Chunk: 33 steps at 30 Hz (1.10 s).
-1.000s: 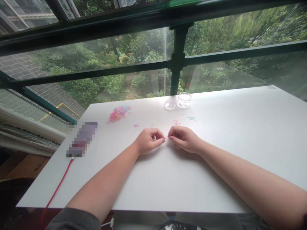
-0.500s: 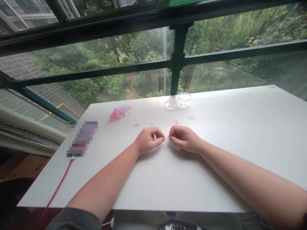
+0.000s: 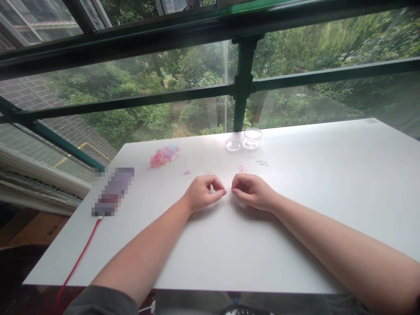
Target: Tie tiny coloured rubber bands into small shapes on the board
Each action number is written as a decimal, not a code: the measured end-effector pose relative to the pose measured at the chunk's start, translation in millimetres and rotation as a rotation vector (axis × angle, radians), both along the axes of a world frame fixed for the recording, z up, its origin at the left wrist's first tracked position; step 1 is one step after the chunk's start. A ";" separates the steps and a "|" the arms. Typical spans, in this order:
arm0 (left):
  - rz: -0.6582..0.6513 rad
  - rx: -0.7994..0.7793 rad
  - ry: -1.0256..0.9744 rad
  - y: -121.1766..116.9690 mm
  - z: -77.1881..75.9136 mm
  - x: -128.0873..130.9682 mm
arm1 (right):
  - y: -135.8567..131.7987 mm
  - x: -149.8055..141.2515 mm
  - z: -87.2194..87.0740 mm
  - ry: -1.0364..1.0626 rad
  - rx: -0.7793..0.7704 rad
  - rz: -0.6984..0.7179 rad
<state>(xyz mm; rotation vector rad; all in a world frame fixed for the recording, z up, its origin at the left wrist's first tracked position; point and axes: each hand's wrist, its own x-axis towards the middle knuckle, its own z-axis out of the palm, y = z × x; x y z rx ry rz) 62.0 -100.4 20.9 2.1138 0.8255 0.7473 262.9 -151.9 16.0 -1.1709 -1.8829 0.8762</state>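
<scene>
While left hand and right hand face each other, tips pinched, any grasp I cannot tell. Pink bands lie just beyond the right fingers, long axis unclear; table edge nearest me, well back from both.

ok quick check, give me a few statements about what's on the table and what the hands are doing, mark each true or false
1. The multicoloured pile lies beyond the left hand, towards the window. True.
2. The left and right hands are clasped together. False: a gap separates their fingertips.
3. The shallow clear dish is left of the clear jar. True.
4. The red cable is at the table's right end. False: it is at the left.
5. Both hands have thumb and fingers curled inward. True.
</scene>
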 end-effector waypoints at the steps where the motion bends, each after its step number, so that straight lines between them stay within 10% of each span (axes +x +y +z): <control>1: -0.005 -0.001 0.004 0.0 0.3 0.0 | 0.0 0.0 0.0 -0.001 0.000 -0.001; 20: -0.119 -0.063 0.050 -1.2 0.0 -0.9 | -0.8 -1.9 1.7 -0.026 0.012 0.075; 33: -0.081 -0.012 0.033 18.5 0.9 -17.4 | 8.0 5.9 -0.4 0.005 0.106 -0.147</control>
